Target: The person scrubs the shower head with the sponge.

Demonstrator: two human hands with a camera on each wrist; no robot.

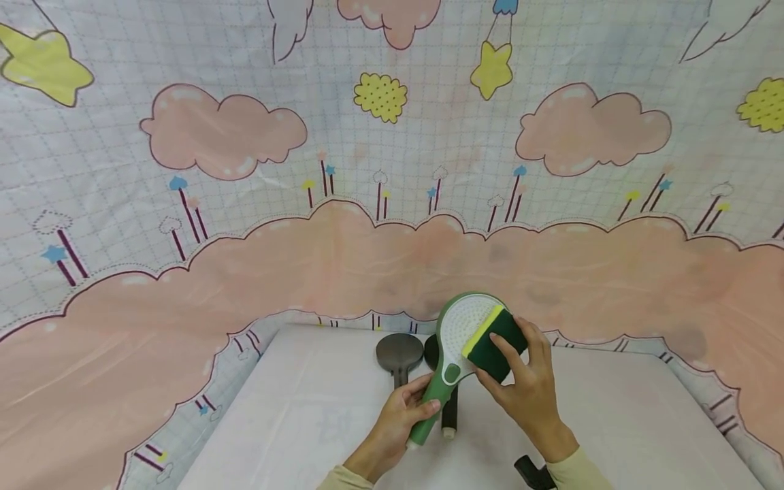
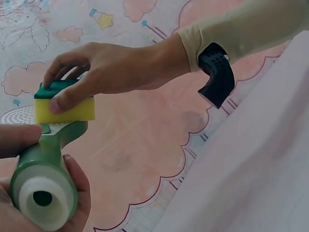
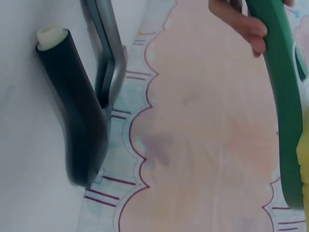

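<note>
My left hand [image 1: 403, 415] grips the handle of a green shower head [image 1: 436, 395] with a white nozzle face. The shower head is raised above the table, its face turned up toward the head camera. My right hand [image 1: 525, 381] holds a sponge [image 1: 503, 344], dark green on one side and yellow on the other. In the left wrist view, the sponge's yellow side [image 2: 65, 110] lies against the nozzle face, with thumb and fingers on the sponge's sides and top. The hollow white handle end [image 2: 43, 200] points at the left wrist camera.
Behind the held shower head, a grey shower head [image 1: 399, 354] and a black shower head [image 1: 450, 412] lie on the white table [image 1: 294, 408]. A black strap mount [image 1: 534, 472] sits at the right wrist. A cloud-patterned cloth [image 1: 367, 272] hangs behind the table.
</note>
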